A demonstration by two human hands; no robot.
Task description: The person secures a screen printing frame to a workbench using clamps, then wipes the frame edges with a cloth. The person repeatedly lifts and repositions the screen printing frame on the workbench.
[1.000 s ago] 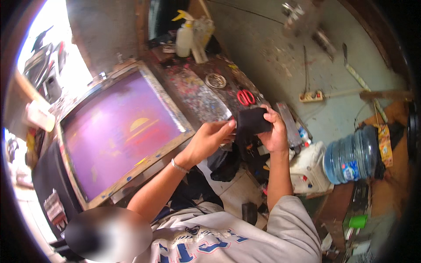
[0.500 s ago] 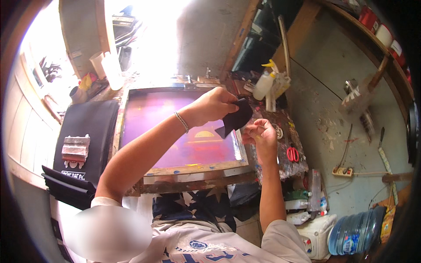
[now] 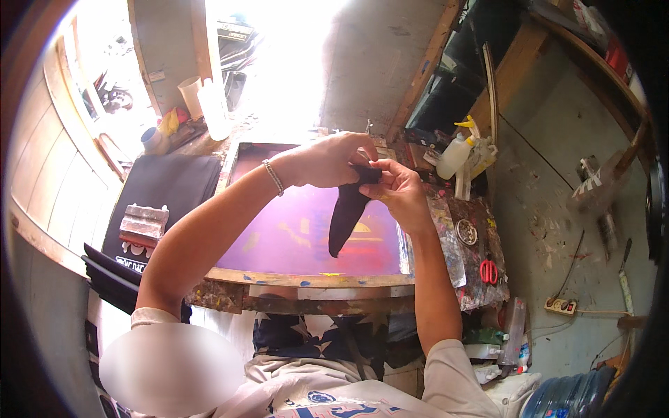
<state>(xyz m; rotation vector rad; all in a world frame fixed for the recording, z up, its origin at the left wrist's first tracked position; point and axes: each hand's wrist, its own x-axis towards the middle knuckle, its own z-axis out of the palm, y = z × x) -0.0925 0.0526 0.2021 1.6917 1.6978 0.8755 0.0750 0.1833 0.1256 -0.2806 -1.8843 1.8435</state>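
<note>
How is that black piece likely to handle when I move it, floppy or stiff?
The black piece is probably floppy: its free end seems to droop below the right hand. A pinch seems enough there, so it's likely light. Its matt look suggests little slipperiness.

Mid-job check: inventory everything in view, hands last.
framed screen: 1, purple, centre
cloth piece: 1, black, in both hands
dark sheet: at least 1, black, left of screen
stained block: 1, reddish, on dark sheet
tall container: 1, white, upper left
cup: 1, beige, beside tall container
spray bottle: 1, whitish with yellow top, upper right
scissors: 1, red, right of screen
round dish: 1, pale-rimmed, behind scissors
power strip: 1, off-white, right of scissors
water jug: 1, blue, lower right
other clutter: count unclear, mixed, around edges
left hand: 1, bare, pinching cloth
right hand: 1, bare, pinching cloth
</note>
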